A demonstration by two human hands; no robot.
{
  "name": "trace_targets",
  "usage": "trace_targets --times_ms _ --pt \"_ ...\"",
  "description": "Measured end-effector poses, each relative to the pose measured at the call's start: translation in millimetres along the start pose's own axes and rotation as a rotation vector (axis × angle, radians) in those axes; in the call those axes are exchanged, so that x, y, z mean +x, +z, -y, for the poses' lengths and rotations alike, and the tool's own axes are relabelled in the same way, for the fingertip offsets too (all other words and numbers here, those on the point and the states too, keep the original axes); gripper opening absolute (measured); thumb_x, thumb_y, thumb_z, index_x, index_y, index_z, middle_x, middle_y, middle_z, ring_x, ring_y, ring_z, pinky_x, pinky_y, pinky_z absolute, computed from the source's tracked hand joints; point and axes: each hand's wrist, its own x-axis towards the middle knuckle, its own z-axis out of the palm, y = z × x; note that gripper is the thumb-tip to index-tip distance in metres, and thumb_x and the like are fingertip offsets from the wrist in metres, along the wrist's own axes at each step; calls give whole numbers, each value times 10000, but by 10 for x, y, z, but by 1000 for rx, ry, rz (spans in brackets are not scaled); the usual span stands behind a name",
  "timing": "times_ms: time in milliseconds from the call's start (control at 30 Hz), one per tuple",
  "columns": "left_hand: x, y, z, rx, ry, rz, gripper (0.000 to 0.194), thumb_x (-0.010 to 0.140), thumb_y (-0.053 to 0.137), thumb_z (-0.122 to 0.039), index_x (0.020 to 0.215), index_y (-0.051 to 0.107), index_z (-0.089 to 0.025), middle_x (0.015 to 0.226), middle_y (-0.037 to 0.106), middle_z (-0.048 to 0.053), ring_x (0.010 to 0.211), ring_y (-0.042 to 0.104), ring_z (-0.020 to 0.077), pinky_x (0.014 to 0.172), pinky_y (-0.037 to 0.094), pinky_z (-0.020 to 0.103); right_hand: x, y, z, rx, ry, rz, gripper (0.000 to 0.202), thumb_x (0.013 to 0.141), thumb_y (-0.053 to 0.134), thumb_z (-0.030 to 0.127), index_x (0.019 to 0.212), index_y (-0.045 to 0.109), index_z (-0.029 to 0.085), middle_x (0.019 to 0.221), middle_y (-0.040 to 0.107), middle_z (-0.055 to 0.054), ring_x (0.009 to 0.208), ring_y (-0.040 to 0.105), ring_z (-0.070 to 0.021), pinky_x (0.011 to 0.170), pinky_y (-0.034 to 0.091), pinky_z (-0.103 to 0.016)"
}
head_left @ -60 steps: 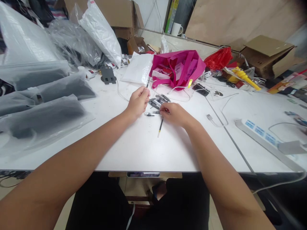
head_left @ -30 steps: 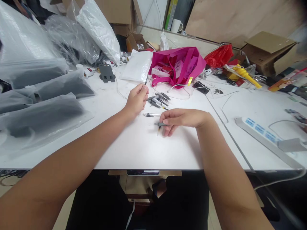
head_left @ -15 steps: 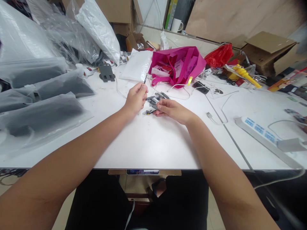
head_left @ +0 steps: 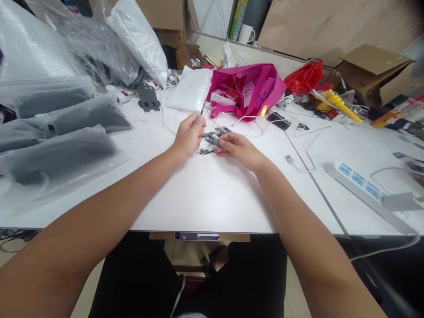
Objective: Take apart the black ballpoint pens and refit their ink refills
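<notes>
White table (head_left: 205, 198) bare toward near edge; left hand (head_left: 189, 134) pinches pen (head_left: 202, 107); right hand (head_left: 239, 149) pinches pen parts (head_left: 214, 138).

Both forearms are left bare to past the elbow; no sleeves, watch or rings are seen on the left hand (head_left: 189, 134) or the right hand (head_left: 239, 150). Dark, black-looking clothing is worn over the lap.

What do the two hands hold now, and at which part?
The left hand holds a thin dark pen refill by its lower end. The right hand fingers the pile of grey pen parts; a firm grip cannot be told.
</notes>
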Motion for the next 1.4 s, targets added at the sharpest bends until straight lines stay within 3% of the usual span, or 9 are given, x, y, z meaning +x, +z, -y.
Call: trace_targets --times_ms 167,467,600,733,900,1167,1400 --pt "4 -3 -1 0 9 4 305 1082 476 -401 839 460 -218 629 303 -82 426 204 42 410 139 178 -15 21 49 70 46 -32 75 991 720 221 929 692 189 782 703 -1 776 715 -121 896 629 -304" --pt "-18 14 -18 10 6 8 312 1072 508 -411 833 463 -217 625 303 -82 425 204 39 416 143 182 -26 51 61 163 60 -48 105 900 810 182 882 708 194 910 737 -13 857 768 -144 919 651 -320" --pt "-28 22 -27 15 -5 1 325 1070 527 -427 831 465 -215 623 307 -82 425 202 38 416 142 183 -16 45 55 199 41 -25 183 886 861 297 935 718 192 950 742 -26 885 756 -145 868 660 -304" --pt "-47 45 -26 28 -8 24 329 1073 528 -416 822 469 -211 610 299 -80 424 197 39 418 139 185 -8 43 76 251 -12 -80 336 927 814 496 933 642 208 919 733 -28 835 760 -155 754 666 -291" --pt "-77 86 -9 32 8 72 309 1089 468 -313 802 487 -200 593 296 -75 433 211 42 429 152 179 9 36 96 251 -48 -142 371 978 725 559 970 556 228 948 741 -34 756 763 -152 617 635 -258" --pt "-163 158 -39 58 -36 164 307 1089 444 -269 799 506 -190 573 315 -78 426 225 45 419 157 165 94 -66 44 245 -183 -249 490 936 659 735 1032 475 290 851 647 44 744 756 -145 698 651 -287" --pt "-260 246 -87 68 -154 255 337 1110 431 -253 786 484 -181 567 289 -91 428 204 27 425 138 164 79 -70 96 291 -175 -297 306 996 689 534 1026 550 263 889 685 30 816 755 -121 826 665 -271"
